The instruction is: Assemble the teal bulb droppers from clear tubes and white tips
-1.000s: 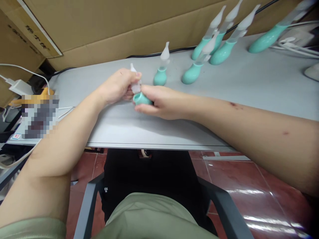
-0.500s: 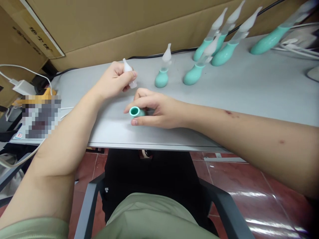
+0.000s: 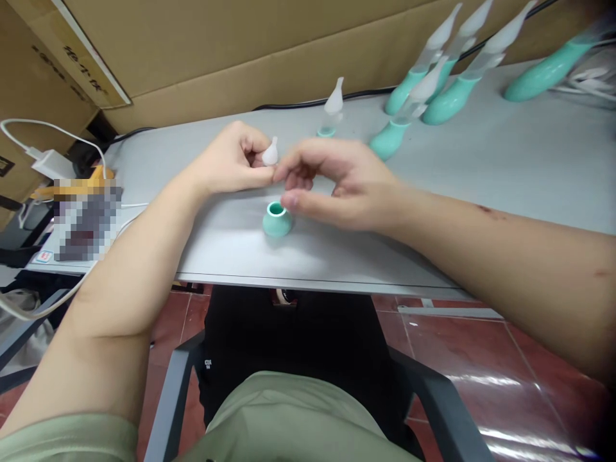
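Observation:
My left hand [image 3: 231,160] pinches a small translucent white nozzle tip [image 3: 270,153] above the grey table [image 3: 481,167]. My right hand [image 3: 337,183] reaches in from the right, its fingertips touching the same tip. Below both hands a teal rubber bulb [image 3: 277,220] stands upright on the table with its mouth open upward, free of either hand. Just behind my right hand stands an assembled teal bulb with a clear nozzle [image 3: 331,114], partly hidden.
Several assembled teal bulbs with long nozzles [image 3: 433,77] stand at the back right. Cardboard boxes [image 3: 216,51] wall the table's far side. A white charger with cable [image 3: 48,163] lies at the left. A black cable [image 3: 298,102] runs along the back edge. A chair sits below.
The nozzle was pulled off the teal bulb. My right hand set the bulb upright on the table, let go and rose to meet the tip held in my left hand.

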`<state>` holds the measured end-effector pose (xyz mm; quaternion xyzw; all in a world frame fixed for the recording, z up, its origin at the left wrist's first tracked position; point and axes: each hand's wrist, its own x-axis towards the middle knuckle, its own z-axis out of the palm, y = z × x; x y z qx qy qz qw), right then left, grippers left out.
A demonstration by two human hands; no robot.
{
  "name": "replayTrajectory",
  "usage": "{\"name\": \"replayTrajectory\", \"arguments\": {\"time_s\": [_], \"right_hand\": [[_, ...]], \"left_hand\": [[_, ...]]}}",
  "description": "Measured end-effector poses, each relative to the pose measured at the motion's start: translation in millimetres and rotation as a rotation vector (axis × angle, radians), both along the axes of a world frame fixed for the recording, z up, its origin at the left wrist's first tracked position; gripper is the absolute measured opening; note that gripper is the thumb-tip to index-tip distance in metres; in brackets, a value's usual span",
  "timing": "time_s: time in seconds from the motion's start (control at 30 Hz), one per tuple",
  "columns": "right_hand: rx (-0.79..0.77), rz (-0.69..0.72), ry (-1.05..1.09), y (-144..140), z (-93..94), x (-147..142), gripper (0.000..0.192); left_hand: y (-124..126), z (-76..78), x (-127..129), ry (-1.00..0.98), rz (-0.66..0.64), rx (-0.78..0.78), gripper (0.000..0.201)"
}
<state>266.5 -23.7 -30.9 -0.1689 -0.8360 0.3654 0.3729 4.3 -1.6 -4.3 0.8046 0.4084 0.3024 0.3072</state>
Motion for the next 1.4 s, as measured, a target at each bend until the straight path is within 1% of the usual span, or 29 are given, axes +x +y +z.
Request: {"name": "replayTrajectory", "arguments": {"time_s": [0.1, 0.17, 0.23, 0.3, 0.33, 0.4, 0.47, 0.53, 0.6, 0.7, 0.8, 0.9, 0.97, 1.03, 1.1, 1.17, 1.27, 1.33, 1.4], "right_hand": [[-0.100, -0.196, 0.145, 4.2, 1.1, -3.1, 0.054], [-0.134, -0.252, 0.171, 9.7, -0.9, -5.4, 0.059], [-0.141, -0.239, 0.163, 13.4, -2.6, -7.8, 0.048], [-0.129, -0.220, 0.160, 13.1, -2.3, -10.0, 0.034], [-0.122, -0.222, 0.158, 11.5, -1.5, -10.9, 0.031], [-0.094, -0.246, 0.153, 7.6, 0.5, -11.9, 0.030], [-0.051, -0.280, 0.150, 5.2, 1.6, -12.0, 0.029], [-0.021, -0.308, 0.160, 5.5, 1.2, -11.5, 0.028], [-0.033, -0.305, 0.171, 7.4, 0.0, -11.1, 0.030], [-0.119, -0.249, 0.178, 9.4, -1.7, -11.3, 0.044], [-0.215, -0.203, 0.185, 10.6, -3.6, -12.6, 0.058], [-0.312, -0.202, 0.232, 14.7, -5.2, -13.7, 0.062], [-0.368, -0.208, 0.264, 18.3, -4.7, -13.2, 0.060], [-0.372, -0.224, 0.270, 20.8, -3.4, -12.2, 0.056], [-0.320, -0.249, 0.249, 22.3, -3.5, -12.1, 0.053], [-0.259, -0.262, 0.241, 24.2, -6.7, -13.7, 0.049], [-0.171, -0.268, 0.211, 29.9, -15.6, -17.2, 0.031], [-0.096, -0.287, 0.121, 34.0, -20.2, -18.5, 0.017], [-0.073, -0.276, -0.003, 36.5, -22.0, -19.1, 0.010]], "left_hand": [[-7.2, 2.0, 4.9, 0.023, -0.047, 0.045, 0.039], [-11.3, 2.1, 8.3, 0.011, -0.066, 0.044, 0.034], [-13.8, 1.7, 11.1, 0.012, -0.085, 0.017, 0.032], [-14.3, 1.5, 13.1, 0.012, -0.084, 0.003, 0.034], [-13.9, 1.3, 13.7, 0.008, -0.072, 0.000, 0.037], [-11.9, 0.5, 14.6, -0.026, -0.035, -0.011, 0.038], [-9.2, -1.3, 14.6, -0.099, -0.011, -0.037, 0.033], [-6.8, -3.6, 13.3, -0.163, -0.026, -0.073, 0.031], [-5.3, -5.3, 10.8, -0.176, -0.058, -0.114, 0.030], [-5.1, -4.5, 5.9, -0.131, -0.066, -0.151, 0.025], [-5.7, -0.7, 2.0, -0.082, -0.051, -0.148, 0.023], [-5.8, 2.5, 0.0, -0.055, -0.053, -0.144, 0.020], [-6.1, 3.3, -0.6, -0.027, -0.059, -0.164, 0.020], [-6.8, 3.8, -0.8, 0.018, -0.069, -0.211, 0.020], [-7.7, 4.5, -1.4, 0.045, -0.081, -0.258, 0.017], [-8.2, 5.5, -3.3, 0.026, -0.087, -0.269, 0.016], [-7.6, 7.7, -9.4, -0.014, -0.105, -0.257, 0.019], [-7.0, 9.3, -14.2, -0.021, -0.134, -0.274, 0.022], [-7.0, 10.4, -17.9, -0.030, -0.149, -0.312, 0.026]]}}
